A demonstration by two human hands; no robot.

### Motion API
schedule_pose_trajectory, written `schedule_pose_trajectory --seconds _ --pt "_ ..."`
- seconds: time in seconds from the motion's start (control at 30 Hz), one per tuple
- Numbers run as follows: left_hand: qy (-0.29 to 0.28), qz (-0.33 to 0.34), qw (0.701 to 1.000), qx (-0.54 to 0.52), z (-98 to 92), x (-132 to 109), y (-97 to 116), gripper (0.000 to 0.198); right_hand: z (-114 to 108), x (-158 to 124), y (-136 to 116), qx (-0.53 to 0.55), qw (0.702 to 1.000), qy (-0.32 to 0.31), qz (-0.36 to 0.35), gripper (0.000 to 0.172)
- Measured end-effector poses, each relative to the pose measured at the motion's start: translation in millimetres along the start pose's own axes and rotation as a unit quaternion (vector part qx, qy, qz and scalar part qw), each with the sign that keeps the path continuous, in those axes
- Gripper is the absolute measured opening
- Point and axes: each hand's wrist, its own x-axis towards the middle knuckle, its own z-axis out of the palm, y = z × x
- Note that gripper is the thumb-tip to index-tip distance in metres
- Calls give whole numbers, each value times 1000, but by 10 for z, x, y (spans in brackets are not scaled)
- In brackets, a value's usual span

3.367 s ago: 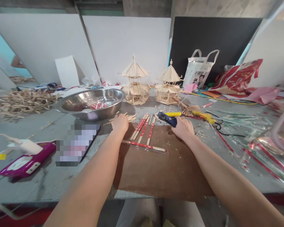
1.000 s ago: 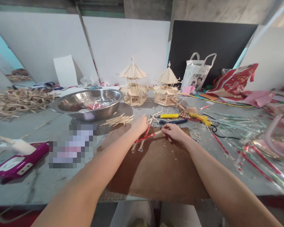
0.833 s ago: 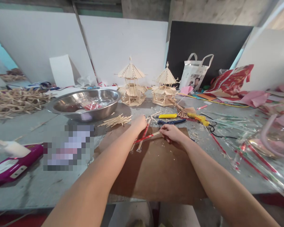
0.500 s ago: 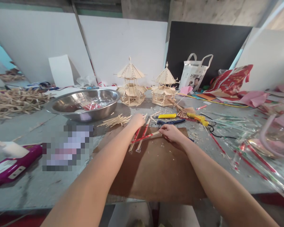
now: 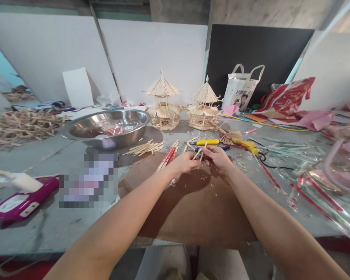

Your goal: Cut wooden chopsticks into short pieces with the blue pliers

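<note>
The left forearm point(image 5: 125, 212) and right forearm point(image 5: 268, 221), both bare, reach forward and converge. The left hand point(image 5: 184, 163) and right hand point(image 5: 218, 157) meet nearly fingertip to fingertip, raised slightly, fingers curled into pinches. The thumbs seem tucked underneath, though blur hides them.

Our left hand point(image 5: 185, 163) and right hand point(image 5: 218, 157) meet above the brown board point(image 5: 192, 210), both pinching thin wooden sticks point(image 5: 200, 151), apparently two. Red-wrapped chopsticks point(image 5: 167, 156) lie just left of them on the board. We see a steel bowl point(image 5: 116, 142) and a stick pavilion point(image 5: 163, 103) farther back, a second pavilion point(image 5: 205, 107) beside it.
</note>
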Motion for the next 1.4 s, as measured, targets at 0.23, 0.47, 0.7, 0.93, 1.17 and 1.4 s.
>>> schedule_pose_trajectory --seconds 0.23,0.47,0.7,0.93,1.17,1.4 --pt "46 49 997 -29 6 64 -177 30 -19 -11 17 -85 996 -35 -7 30" --pt "79 63 980 173 -63 20 -147 37 15 -41 -16 -118 993 -11 -6 32" --pt "44 60 972 221 -98 19 -161 37 40 -63 8 -108 993 -31 29 32" --pt "48 69 949 303 -136 49 -233 37 -2 -46 87 -114 990 -79 14 32" --pt "39 61 951 299 -103 43 -230 31 18 -51 86 -109 991 -74 25 31" --pt "44 50 949 308 -71 45 -249 29 25 -41 86 -143 988 -55 28 39"
